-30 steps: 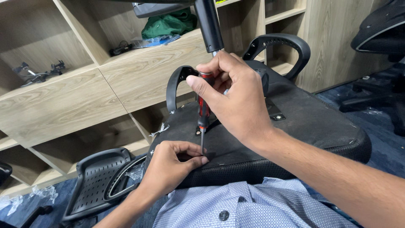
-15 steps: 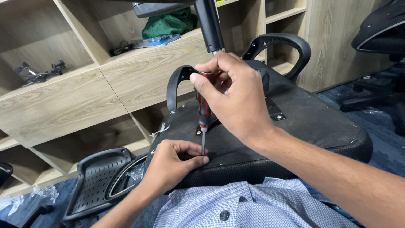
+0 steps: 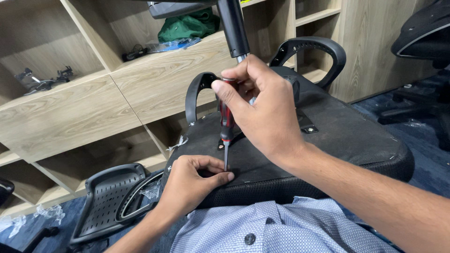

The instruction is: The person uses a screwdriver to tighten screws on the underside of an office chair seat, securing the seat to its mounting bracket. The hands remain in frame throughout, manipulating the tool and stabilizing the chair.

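Fingers (image 3: 224, 89) of the right hand (image 3: 262, 112) are clamped round the red-and-black handle of a screwdriver (image 3: 227, 122), held upright, shaft pointing down. Its tip meets the underside of an overturned black office chair seat (image 3: 347, 136), right by the left hand (image 3: 190, 185). Left fingers (image 3: 216, 178) are pinched together at the tip, probably steadying a screw, though it is too small to tell. Seat lies across the person's lap, over a light blue buttoned shirt (image 3: 281, 229). Two black armrest loops stick up from the seat, one (image 3: 199, 91) behind the screwdriver, one (image 3: 311, 49) further right. Chair's gas column (image 3: 233, 26) rises behind the right hand. Perforated black plastic backrest panel (image 3: 110, 197) lies on the blue floor at left. Wooden shelf unit (image 3: 93, 98) stands behind, holding a green bundle (image 3: 185, 26) and small dark parts (image 3: 42, 80). Another black chair (image 3: 422, 42) sits at far right.
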